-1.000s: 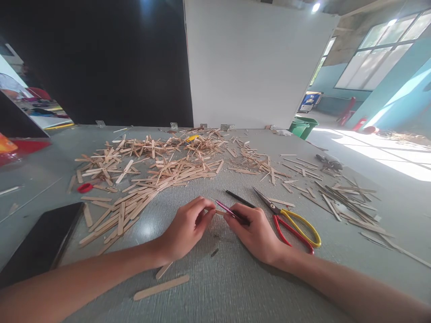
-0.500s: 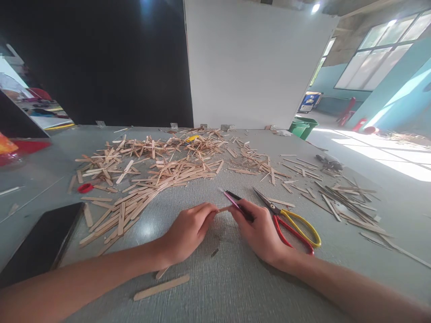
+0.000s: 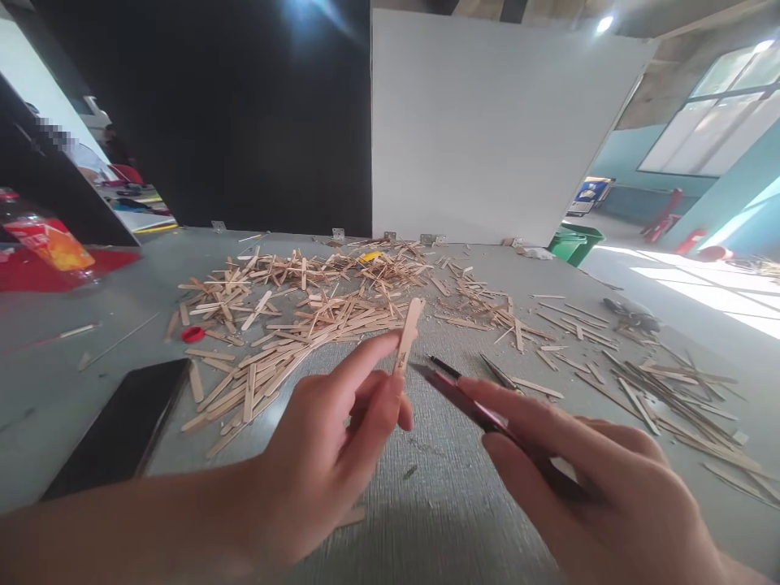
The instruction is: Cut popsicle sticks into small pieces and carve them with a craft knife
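Observation:
Upright between the thumb and fingers of my left hand (image 3: 347,439) stands a wooden craft stick (image 3: 409,329), with small dark marks low down and a notched edge on its right side. My right hand (image 3: 597,479) is closed around a pinkish craft knife (image 3: 466,402), its blade pointing at the stick but a little apart from it. A slim black pen-like thing (image 3: 444,367) shows just beyond the knife; whether my hand also grips it, I cannot tell. Behind my right hand the scissors (image 3: 500,372) are mostly hidden, with only the blades showing.
A broad heap of craft sticks (image 3: 329,313) spreads across the grey table (image 3: 420,520). Thin strips (image 3: 664,398) lie at the right. At the left are a black phone-like slab (image 3: 122,422), a red ring (image 3: 193,334) and a bottle (image 3: 52,244). Panels (image 3: 487,130) stand behind.
Both hands have come up and closer to the camera. The stick, earlier held low between them, is now upright in my left hand, and the knife is apart from it. The view has shifted left.

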Available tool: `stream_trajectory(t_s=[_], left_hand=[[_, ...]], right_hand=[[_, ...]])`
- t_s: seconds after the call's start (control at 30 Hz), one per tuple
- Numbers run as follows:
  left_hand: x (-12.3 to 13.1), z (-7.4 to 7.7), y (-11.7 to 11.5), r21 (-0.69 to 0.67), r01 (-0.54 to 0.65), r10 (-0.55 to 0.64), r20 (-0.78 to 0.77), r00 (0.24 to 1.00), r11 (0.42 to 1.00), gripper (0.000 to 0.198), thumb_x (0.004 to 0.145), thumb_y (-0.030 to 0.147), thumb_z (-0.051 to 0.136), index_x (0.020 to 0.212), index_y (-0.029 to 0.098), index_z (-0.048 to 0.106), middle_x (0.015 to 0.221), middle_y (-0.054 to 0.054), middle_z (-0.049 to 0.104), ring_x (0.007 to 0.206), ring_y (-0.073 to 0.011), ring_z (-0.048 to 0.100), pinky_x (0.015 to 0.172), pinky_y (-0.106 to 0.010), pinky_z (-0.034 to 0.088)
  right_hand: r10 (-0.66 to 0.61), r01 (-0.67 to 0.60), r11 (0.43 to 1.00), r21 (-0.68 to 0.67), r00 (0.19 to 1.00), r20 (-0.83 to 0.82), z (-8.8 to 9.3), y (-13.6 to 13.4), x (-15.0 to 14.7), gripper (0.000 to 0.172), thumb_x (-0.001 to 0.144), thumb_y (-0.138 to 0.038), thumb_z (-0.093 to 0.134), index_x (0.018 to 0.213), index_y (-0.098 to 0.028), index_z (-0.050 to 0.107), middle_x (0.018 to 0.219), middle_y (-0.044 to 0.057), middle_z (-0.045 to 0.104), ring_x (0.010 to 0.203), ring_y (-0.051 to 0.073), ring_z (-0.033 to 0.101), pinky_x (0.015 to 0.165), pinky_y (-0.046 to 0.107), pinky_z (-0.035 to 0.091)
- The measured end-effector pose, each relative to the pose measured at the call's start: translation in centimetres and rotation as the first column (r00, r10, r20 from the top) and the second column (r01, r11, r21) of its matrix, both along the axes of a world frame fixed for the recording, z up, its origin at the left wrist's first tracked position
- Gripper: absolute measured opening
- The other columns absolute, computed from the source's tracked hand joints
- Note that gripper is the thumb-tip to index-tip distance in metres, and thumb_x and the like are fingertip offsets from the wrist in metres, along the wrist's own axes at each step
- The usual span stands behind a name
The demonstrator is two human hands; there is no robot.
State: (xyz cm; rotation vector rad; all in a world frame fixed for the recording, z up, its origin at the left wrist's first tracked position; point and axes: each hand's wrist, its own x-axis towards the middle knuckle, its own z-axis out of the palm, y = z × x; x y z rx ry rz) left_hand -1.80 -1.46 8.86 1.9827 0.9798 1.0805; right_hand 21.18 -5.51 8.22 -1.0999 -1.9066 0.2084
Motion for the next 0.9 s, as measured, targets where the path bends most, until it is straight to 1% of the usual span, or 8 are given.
stream_trajectory(t_s=[0.17, 0.3, 0.4, 0.5, 0.57, 0.67, 0.8, 0.9], left_hand=[[-0.2, 0.1, -0.4, 0.059, 0.031, -0.030, -0.017, 0.999, 0.998, 0.025, 0.111, 0.032, 0.045, 0.134, 0.031, 0.056, 0.070, 0.005, 0.066, 0.044, -0.0108, 0.043, 0.040, -0.023, 0.036], [-0.1, 0.3, -0.5, 0.094, 0.070, -0.068, -0.025, 0.997, 0.993, 0.028, 0.111, 0.025, 0.045, 0.136, 0.035, 0.052, 0.071, 0.007, 0.063, 0.045, -0.0097, 0.043, 0.041, -0.022, 0.036], [-0.2, 0.3, -0.5, 0.052, 0.078, -0.077, -0.031, 0.997, 0.996, 0.022, 0.111, 0.027, 0.043, 0.129, 0.033, 0.054, 0.073, 0.006, 0.063, 0.045, -0.0096, 0.039, 0.041, -0.023, 0.034], [-0.5, -0.1, -0.3, -0.004, 0.086, -0.086, -0.030, 0.996, 0.996, 0.018, 0.112, 0.031, 0.041, 0.118, 0.029, 0.057, 0.070, 0.005, 0.060, 0.045, -0.0104, 0.036, 0.041, -0.024, 0.033], [-0.5, -0.4, -0.1, -0.017, 0.090, -0.090, -0.020, 0.996, 0.996, 0.020, 0.113, 0.032, 0.039, 0.119, 0.028, 0.057, 0.067, 0.005, 0.056, 0.045, -0.0112, 0.036, 0.041, -0.024, 0.033], [-0.3, -0.7, 0.1, -0.050, 0.076, -0.076, 0.009, 0.997, 0.996, 0.024, 0.114, 0.036, 0.038, 0.128, 0.029, 0.055, 0.072, 0.004, 0.061, 0.046, -0.0110, 0.038, 0.040, -0.023, 0.034], [-0.1, -0.6, 0.5, -0.088, 0.029, -0.025, 0.037, 0.999, 0.996, 0.026, 0.114, 0.042, 0.039, 0.132, 0.032, 0.054, 0.077, 0.005, 0.063, 0.049, -0.0110, 0.040, 0.043, -0.023, 0.035], [-0.1, -0.3, 1.0, -0.027, -0.093, 0.093, -0.002, 0.996, 0.995, 0.024, 0.112, 0.042, 0.042, 0.126, 0.029, 0.058, 0.074, 0.005, 0.056, 0.054, -0.0125, 0.043, 0.047, -0.024, 0.037]], right_hand=[[-0.002, 0.002, 0.999, 0.033, 1.000, -0.007, -0.4, -0.6, 0.1, 0.040, 0.100, -0.021, 0.063, 0.137, -0.037, 0.067, 0.097, 0.004, 0.086, 0.040, 0.015, 0.063, 0.042, 0.030, 0.054], [0.042, -0.042, 0.999, 0.029, 0.999, -0.004, -0.3, -0.6, 0.0, 0.045, 0.099, -0.019, 0.063, 0.139, -0.040, 0.065, 0.104, 0.002, 0.086, 0.050, 0.017, 0.072, 0.045, 0.028, 0.055], [0.010, -0.010, 1.000, -0.030, 1.000, 0.022, 0.4, -0.5, 0.1, 0.037, 0.100, -0.026, 0.063, 0.133, -0.040, 0.072, 0.090, 0.003, 0.086, 0.040, 0.016, 0.064, 0.037, 0.028, 0.049], [-0.013, 0.019, 0.987, -0.162, 0.999, 0.035, 1.2, -0.1, 0.5, 0.030, 0.100, -0.035, 0.064, 0.124, -0.038, 0.080, 0.069, 0.004, 0.080, 0.039, 0.019, 0.062, 0.033, 0.029, 0.050], [0.032, -0.035, 0.963, -0.266, 0.999, -0.015, 1.6, 0.2, 0.8, 0.030, 0.101, -0.037, 0.062, 0.125, -0.037, 0.081, 0.061, 0.004, 0.074, 0.041, 0.020, 0.061, 0.032, 0.028, 0.048], [0.098, -0.128, 0.917, -0.378, 0.990, -0.096, 1.8, 0.4, 1.3, 0.031, 0.104, -0.041, 0.059, 0.127, -0.036, 0.079, 0.059, 0.002, 0.066, 0.044, 0.017, 0.057, 0.034, 0.025, 0.044], [0.097, -0.152, 0.904, -0.399, 0.983, -0.153, 2.1, 0.8, 1.4, 0.031, 0.106, -0.043, 0.055, 0.128, -0.035, 0.077, 0.054, -0.003, 0.053, 0.044, 0.014, 0.044, 0.035, 0.024, 0.033], [-0.004, -0.035, 0.930, -0.367, 0.994, -0.105, 1.5, 2.1, 1.5, 0.031, 0.106, -0.041, 0.051, 0.126, -0.031, 0.073, 0.054, -0.005, 0.052, 0.044, 0.014, 0.040, 0.038, 0.026, 0.029]])
